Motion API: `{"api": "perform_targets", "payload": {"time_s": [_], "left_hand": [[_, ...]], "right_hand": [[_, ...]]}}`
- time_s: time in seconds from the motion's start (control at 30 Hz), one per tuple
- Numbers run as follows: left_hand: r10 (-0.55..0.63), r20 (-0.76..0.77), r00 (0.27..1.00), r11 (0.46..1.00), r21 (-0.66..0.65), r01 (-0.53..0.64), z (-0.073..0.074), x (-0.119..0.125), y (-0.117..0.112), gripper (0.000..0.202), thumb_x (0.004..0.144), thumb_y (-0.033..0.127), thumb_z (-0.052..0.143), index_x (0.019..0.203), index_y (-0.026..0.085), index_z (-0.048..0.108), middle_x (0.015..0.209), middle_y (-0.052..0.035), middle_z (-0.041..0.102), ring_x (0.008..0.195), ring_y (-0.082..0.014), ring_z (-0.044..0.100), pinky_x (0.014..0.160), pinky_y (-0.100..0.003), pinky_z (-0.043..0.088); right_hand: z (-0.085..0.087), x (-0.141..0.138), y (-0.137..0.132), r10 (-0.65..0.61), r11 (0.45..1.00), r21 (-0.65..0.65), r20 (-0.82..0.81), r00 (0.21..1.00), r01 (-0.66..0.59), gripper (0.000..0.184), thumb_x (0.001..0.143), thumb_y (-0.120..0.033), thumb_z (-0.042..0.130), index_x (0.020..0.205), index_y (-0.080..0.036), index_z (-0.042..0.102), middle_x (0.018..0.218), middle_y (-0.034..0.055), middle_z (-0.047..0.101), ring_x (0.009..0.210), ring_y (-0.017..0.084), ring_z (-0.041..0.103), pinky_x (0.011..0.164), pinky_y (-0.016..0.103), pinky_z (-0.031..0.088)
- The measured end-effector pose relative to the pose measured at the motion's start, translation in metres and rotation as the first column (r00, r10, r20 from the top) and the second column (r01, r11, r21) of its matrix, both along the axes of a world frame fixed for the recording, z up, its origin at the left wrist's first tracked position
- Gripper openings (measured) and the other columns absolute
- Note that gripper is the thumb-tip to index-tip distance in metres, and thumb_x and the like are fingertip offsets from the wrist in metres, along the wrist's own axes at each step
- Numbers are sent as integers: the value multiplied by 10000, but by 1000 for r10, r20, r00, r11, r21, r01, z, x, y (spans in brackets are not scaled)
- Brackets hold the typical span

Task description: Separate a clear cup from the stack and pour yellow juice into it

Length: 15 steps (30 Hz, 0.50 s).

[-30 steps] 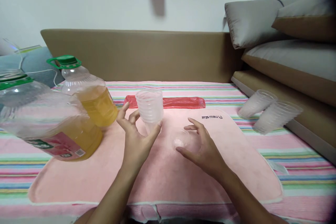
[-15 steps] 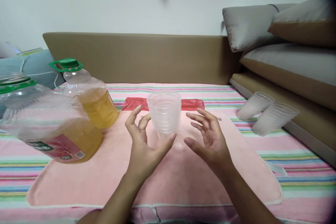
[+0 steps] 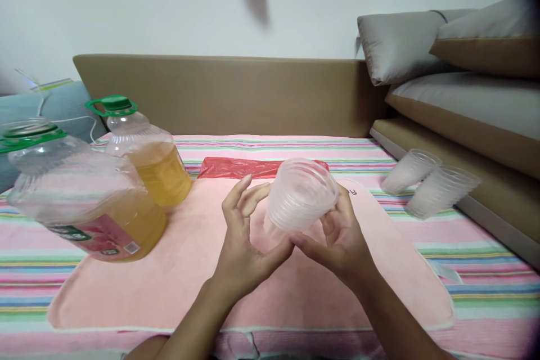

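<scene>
Your right hand (image 3: 337,236) has closed in: both hands now grip the stack of clear ribbed plastic cups (image 3: 301,194), fingers clamped on it, tilted above the pink towel (image 3: 169,270). Your left hand (image 3: 244,247) supports its base.

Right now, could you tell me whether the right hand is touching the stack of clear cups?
Touching: the head view shows the right hand wrapped against the stack of clear cups.

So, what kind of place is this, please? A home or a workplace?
Most likely a home, perhaps a living room or bedroom. Loose cushions are stacked at the right, a padded tan backrest runs along the wall, and a striped cloth covers the surface where both hands hold stacked cups.
</scene>
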<state>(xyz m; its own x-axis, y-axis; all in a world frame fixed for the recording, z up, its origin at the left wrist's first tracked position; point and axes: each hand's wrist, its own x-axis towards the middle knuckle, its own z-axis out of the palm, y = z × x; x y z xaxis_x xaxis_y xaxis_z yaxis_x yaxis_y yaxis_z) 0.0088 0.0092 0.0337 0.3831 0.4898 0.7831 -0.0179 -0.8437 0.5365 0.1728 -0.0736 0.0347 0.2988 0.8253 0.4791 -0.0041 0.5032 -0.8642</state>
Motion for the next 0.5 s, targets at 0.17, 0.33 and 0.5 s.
{"api": "perform_targets", "payload": {"time_s": [0.17,0.33,0.5], "left_hand": [[-40,-41,998,998,46,42,3,-1,1,842,877,270,857,1549,283,350,1574,-165,464,1495,-346,524,1255,-572,455],[-60,204,977,992,-100,82,-5,-3,12,649,983,214,722,1509,327,360,1511,-110,507,1481,-235,510,1304,-535,365],[62,317,946,975,-223,11,-6,3,11,85,1070,280,622,1134,263,569,1116,-22,605,1119,-133,621,1060,-288,506]], "right_hand": [[2,3,-2,-96,994,50,-20,995,97,866,796,-276,957,1487,-297,434,1510,107,540,1425,286,514,1166,456,475],[13,57,-25,-488,836,236,-93,868,495,776,712,-217,955,1298,-271,451,1294,73,613,1256,247,617,1127,456,490],[-5,159,-75,-881,420,285,-99,462,862,1010,417,-351,1016,1224,-303,412,1212,42,575,1246,294,598,1179,551,414]]}}
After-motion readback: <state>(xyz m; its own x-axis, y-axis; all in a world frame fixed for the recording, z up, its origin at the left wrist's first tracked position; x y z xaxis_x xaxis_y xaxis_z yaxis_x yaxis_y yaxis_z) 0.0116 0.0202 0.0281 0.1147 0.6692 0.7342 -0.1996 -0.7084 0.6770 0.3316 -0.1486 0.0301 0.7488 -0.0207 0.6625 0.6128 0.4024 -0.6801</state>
